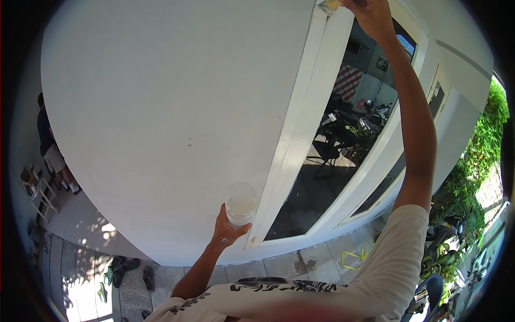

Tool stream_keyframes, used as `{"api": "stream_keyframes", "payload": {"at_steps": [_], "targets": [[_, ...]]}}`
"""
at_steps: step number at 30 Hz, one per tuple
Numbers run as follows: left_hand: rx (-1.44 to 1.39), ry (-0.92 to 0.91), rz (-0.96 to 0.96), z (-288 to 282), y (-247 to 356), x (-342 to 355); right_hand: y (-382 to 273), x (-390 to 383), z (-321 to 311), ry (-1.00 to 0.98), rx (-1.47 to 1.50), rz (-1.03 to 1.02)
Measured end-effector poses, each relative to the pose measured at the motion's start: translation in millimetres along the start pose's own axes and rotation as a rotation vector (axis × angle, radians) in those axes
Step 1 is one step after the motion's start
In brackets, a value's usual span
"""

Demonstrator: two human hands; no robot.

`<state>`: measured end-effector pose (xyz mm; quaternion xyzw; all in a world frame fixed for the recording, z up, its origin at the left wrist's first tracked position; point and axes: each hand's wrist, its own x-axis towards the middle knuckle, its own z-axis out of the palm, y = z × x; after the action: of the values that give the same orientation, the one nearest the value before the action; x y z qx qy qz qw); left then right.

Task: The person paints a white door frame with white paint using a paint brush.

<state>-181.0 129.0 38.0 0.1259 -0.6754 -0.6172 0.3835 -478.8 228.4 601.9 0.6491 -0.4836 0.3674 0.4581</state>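
At six o'clock, the left hand (225,231) wraps its fingers around a clear jar (240,204) beside the white door frame (292,129). At twelve o'clock, the right hand (373,16) presses a tan pad (330,5) against the frame's top, fingers closed on it.

The person wears a pale cream short-sleeved shirt (397,252) with a band of black patterned print (284,287) across the chest, the sleeves ending above the elbows and both forearms and hands left bare.
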Motion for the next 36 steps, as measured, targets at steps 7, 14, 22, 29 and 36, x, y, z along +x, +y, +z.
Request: {"api": "stream_keyframes", "payload": {"at_steps": [7,14,22,29,36], "targets": [[0.052,-0.005,0.015,5,3,0,24,52,-9,0.351,-0.205,-0.372],[0.070,0.020,0.043,1,-2,-1,16,-49,22,0.065,-0.102,-0.307],[0.066,0.028,0.078,7,3,0,0,-9,-4,0.053,-0.076,-0.080],[0.065,0.038,0.051,7,4,-3,13,28,3,0.308,-0.166,-0.266],[0.057,0.037,0.057,5,10,-6,-3,-75,41,0.141,-0.229,-0.405]]}}
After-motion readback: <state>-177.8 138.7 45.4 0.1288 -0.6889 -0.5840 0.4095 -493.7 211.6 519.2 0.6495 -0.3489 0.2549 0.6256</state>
